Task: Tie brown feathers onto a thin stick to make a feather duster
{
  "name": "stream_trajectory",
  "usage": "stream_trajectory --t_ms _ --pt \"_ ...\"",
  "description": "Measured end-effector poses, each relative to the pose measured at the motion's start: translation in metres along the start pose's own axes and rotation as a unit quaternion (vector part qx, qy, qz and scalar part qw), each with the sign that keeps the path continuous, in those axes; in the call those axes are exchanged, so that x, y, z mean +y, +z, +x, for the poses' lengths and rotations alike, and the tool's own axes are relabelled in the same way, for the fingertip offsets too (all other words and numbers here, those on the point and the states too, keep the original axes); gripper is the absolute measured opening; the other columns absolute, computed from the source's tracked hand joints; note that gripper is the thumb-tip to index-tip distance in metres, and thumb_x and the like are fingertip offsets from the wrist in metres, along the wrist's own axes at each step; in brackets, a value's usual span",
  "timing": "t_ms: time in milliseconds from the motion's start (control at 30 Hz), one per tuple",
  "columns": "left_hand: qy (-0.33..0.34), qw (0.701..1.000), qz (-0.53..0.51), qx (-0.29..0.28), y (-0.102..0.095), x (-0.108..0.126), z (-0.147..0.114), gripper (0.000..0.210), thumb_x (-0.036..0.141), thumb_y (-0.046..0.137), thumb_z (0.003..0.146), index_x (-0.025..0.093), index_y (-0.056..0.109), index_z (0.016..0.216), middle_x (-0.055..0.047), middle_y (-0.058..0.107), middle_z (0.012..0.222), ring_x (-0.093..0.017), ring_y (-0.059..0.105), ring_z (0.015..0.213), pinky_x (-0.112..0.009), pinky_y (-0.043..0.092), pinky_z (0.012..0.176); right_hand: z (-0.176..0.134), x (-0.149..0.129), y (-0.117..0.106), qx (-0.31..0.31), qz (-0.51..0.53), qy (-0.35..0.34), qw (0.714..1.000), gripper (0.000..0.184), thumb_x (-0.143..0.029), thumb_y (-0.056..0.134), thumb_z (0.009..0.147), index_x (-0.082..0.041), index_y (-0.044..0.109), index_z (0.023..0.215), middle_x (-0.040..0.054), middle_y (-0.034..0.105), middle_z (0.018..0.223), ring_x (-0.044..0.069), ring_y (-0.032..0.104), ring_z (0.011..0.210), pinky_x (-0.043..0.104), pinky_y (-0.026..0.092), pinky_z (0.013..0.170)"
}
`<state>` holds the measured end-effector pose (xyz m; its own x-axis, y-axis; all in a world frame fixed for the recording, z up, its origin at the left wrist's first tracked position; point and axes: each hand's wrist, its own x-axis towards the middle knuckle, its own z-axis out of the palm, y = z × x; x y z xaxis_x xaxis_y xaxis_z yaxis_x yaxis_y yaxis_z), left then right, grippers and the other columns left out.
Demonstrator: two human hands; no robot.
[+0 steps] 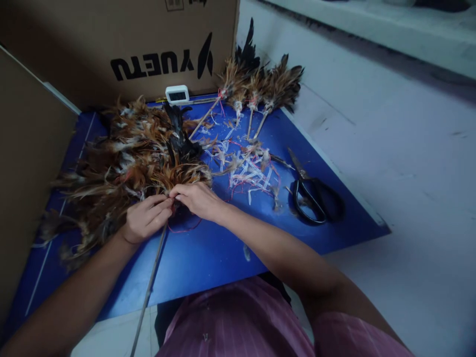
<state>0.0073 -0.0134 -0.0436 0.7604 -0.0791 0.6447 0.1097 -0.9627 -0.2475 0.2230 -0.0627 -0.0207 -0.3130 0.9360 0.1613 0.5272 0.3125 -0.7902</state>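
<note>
At the middle of the blue table, my left hand (148,218) is closed at the neck of a feather duster, where its thin wooden stick (151,275) meets the brown feathers (186,174). My right hand (199,199) meets it there, thumb and fingers pinched together on red string. A loop of that red string (188,230) hangs below the fingers onto the table. The exact grip points are hidden by the fingers. From the neck, the stick slants down toward me past the table's front edge.
A large pile of brown feathers (126,153) lies at left. Black-handled scissors (310,201) rest at right near white strip scraps (249,171). Several finished-looking feather bundles on sticks (275,89) lean at the back. A small white digital display (177,94) stands before a cardboard box (159,29).
</note>
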Motion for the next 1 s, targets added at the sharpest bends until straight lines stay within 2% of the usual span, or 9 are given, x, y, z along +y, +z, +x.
stream_trajectory --t_ms 233,367,600,800,1000 --pt "-0.046 0.998 -0.042 0.025 0.003 0.003 -0.002 0.021 0.005 0.066 0.079 0.015 0.061 0.096 -0.013 0.075 0.096 -0.029 0.067 0.106 -0.038 0.062 0.073 -0.001 0.000 -0.002 -0.037 -0.107 -0.020 0.993 0.024 -0.018 0.042 0.096 -0.022 0.061 0.110 0.0048 0.070 0.105 0.018 0.064 0.087 0.028 0.040 0.073" --pt "-0.092 0.992 -0.070 0.042 0.006 0.005 -0.003 0.022 0.004 0.069 0.077 0.015 0.062 0.095 -0.013 0.075 0.095 -0.027 0.069 0.101 -0.038 0.062 0.077 -0.001 0.000 0.001 -0.047 -0.132 0.005 0.990 0.024 -0.025 0.041 0.095 -0.021 0.056 0.113 0.0056 0.070 0.104 0.020 0.064 0.083 0.029 0.039 0.069" --pt "-0.169 0.981 -0.082 0.048 0.012 0.009 0.000 0.019 0.009 0.073 0.075 0.019 0.065 0.090 -0.007 0.076 0.089 -0.021 0.073 0.090 -0.034 0.061 0.081 -0.001 0.000 0.003 -0.032 -0.116 0.021 0.992 0.021 -0.028 0.042 0.095 -0.022 0.054 0.112 0.0046 0.070 0.103 0.018 0.065 0.084 0.028 0.038 0.069" --pt "-0.254 0.966 -0.046 0.016 0.011 0.014 0.014 0.009 0.017 0.072 0.079 0.018 0.065 0.086 -0.007 0.075 0.083 -0.020 0.073 0.079 -0.031 0.061 0.073 0.000 0.000 0.003 -0.028 -0.110 0.044 0.993 0.022 -0.026 0.043 0.093 -0.022 0.055 0.110 0.0034 0.072 0.097 0.020 0.066 0.084 0.028 0.037 0.068" --pt "-0.255 0.965 -0.034 0.045 0.012 0.014 0.017 0.012 0.015 0.072 0.078 0.017 0.064 0.086 -0.006 0.075 0.080 -0.019 0.073 0.077 -0.029 0.061 0.072 -0.001 -0.001 0.001 -0.018 -0.043 0.067 0.997 0.022 -0.024 0.050 0.088 -0.025 0.057 0.108 -0.0022 0.071 0.090 0.015 0.065 0.081 0.024 0.038 0.067"
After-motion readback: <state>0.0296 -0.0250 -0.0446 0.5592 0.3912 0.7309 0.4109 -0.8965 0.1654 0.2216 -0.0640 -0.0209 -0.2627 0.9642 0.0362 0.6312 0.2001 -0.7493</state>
